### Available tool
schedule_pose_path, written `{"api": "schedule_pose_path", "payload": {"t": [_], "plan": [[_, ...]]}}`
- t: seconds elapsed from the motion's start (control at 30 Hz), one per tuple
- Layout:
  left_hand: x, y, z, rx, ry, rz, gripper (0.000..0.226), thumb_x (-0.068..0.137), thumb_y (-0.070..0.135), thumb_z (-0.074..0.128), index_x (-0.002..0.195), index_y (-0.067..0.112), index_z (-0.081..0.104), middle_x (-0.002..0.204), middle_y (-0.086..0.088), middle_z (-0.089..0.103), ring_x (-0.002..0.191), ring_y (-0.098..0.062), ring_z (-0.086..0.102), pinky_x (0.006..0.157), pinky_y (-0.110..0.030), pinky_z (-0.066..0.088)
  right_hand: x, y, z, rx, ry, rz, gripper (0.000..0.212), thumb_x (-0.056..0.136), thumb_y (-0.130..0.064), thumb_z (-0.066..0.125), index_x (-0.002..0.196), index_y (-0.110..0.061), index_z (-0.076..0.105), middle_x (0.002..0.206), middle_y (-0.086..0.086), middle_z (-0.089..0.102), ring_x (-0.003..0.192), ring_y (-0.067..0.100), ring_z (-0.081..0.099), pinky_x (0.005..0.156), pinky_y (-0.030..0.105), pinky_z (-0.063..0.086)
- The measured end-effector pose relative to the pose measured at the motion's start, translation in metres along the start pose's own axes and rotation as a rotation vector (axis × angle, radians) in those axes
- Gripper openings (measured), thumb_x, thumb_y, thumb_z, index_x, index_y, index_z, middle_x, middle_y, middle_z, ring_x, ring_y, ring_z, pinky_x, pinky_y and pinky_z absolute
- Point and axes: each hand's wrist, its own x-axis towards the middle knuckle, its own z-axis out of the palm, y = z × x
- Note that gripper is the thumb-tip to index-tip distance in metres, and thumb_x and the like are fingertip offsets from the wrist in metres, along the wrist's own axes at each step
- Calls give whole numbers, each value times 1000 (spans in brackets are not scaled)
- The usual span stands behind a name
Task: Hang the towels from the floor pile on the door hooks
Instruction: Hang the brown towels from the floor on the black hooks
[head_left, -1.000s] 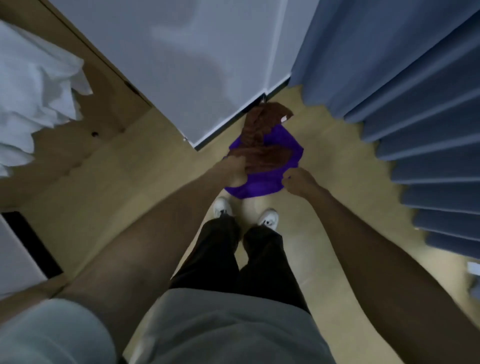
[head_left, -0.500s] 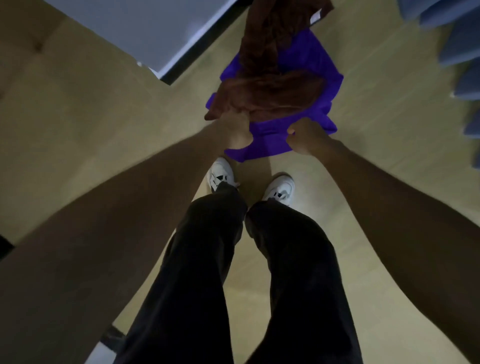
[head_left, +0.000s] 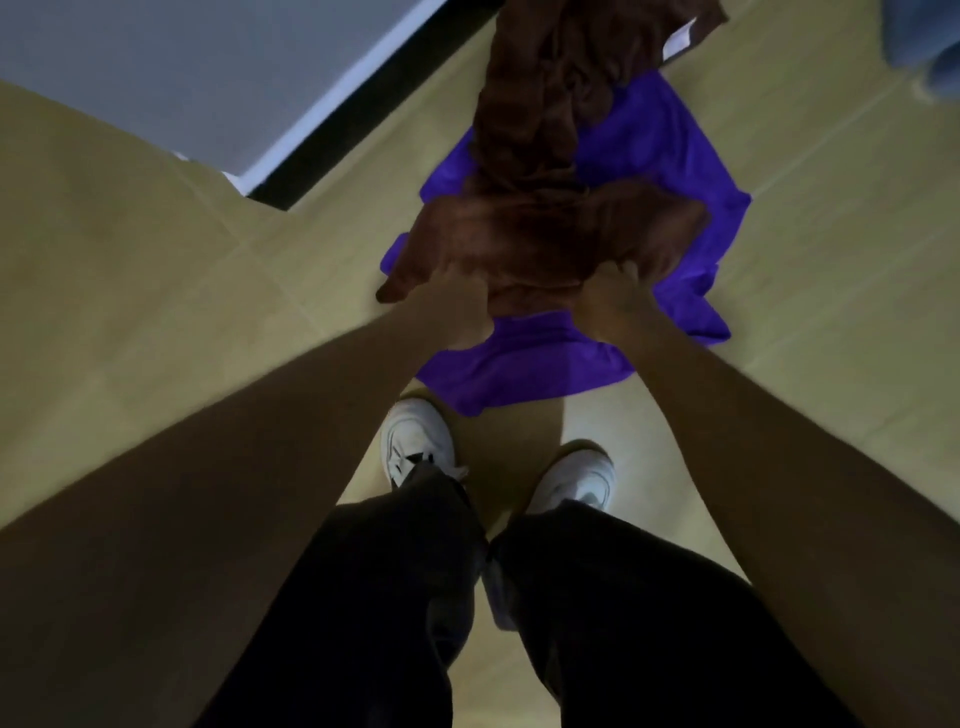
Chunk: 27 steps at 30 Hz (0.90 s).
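Now the right hand (head_left: 610, 301) has joined the left hand (head_left: 457, 306) gripping the brown towel (head_left: 545, 228).

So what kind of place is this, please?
Probably a room in a home: a pale wooden floor, the grey panel with a dark bottom edge, perhaps a door, and the blue pleated curtain.

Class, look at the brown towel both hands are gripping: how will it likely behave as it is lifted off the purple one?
The brown towel looks floppy: it bunches between the left hand and right hand, so it will probably sag. Its far end trails away, likely dragging across the purple towel.
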Motion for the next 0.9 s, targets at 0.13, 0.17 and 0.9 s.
{"api": "schedule_pose_path", "payload": {"t": [0.13, 0.17, 0.9], "plan": [[-49, 10, -4, -1, -44, 27, 40, 89, 12, 52, 124, -5, 46, 129, -27, 49, 114, -39, 52, 86, -38, 43, -41, -9, -24, 124, 158, -48, 35, 87, -13, 50, 113, 9, 59, 119, 26, 56, 115, 40, 47, 95, 42, 42], [-66, 15, -10, 5, -52, 18, 40, 90, 13, 50, 125, -4, 45, 132, -26, 46, 115, -39, 51, 87, -39, 44, -57, -12, -35, 169, 173, -62, 32, 85, -11, 50, 107, 9, 63, 112, 25, 61, 109, 40, 52, 91, 41, 44], [-500, 172, -417, -310, 486, 159, 23, 89, 5, 43, 110, 0, 49, 113, -25, 60, 104, -39, 56, 76, -32, 38, -514, -24, -488, 721, 570, -475, 26, 76, -3, 52, 100, -12, 57, 101, 4, 55, 89, 17, 52, 76, 23, 38]]}}
